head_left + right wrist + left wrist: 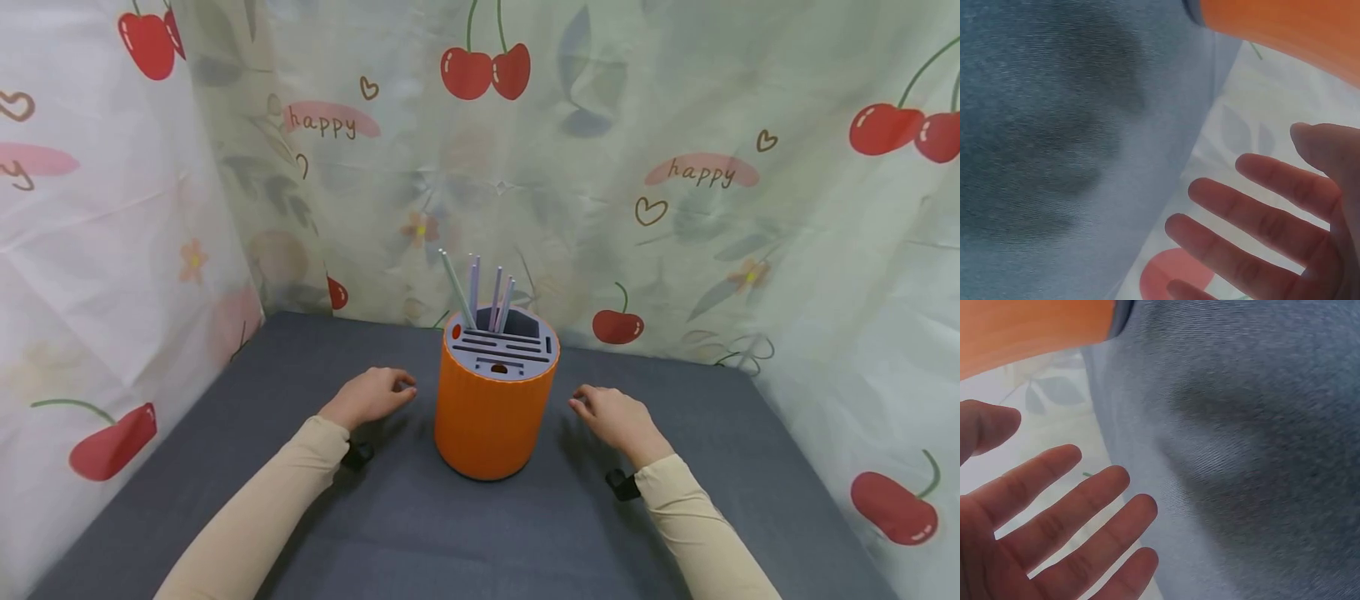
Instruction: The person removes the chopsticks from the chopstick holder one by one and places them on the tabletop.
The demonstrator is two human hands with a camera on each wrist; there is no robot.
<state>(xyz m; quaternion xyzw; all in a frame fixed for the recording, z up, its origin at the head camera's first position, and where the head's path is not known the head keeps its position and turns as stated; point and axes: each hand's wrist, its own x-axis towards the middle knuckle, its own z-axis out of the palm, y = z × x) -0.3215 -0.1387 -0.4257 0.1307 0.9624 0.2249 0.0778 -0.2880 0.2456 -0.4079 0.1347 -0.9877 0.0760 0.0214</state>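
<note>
Evidently, the left grip (369,396), left of centre, and the right grip (618,419), right of centre, are both empty, fingers loosely spread. Between them, touching neither, one orange holder (487,425) stands upright mid-frame on one grey bench (420,542); at least five slim rods (496,298) lean in its rear compartment. Printed cloth (502,150) fills the top.

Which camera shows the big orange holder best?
The head view, because it shows the orange holder from its slotted top down to its base. The left wrist and right wrist views each catch only a piece of its orange side and dark bottom edge, in an upper corner.
</note>
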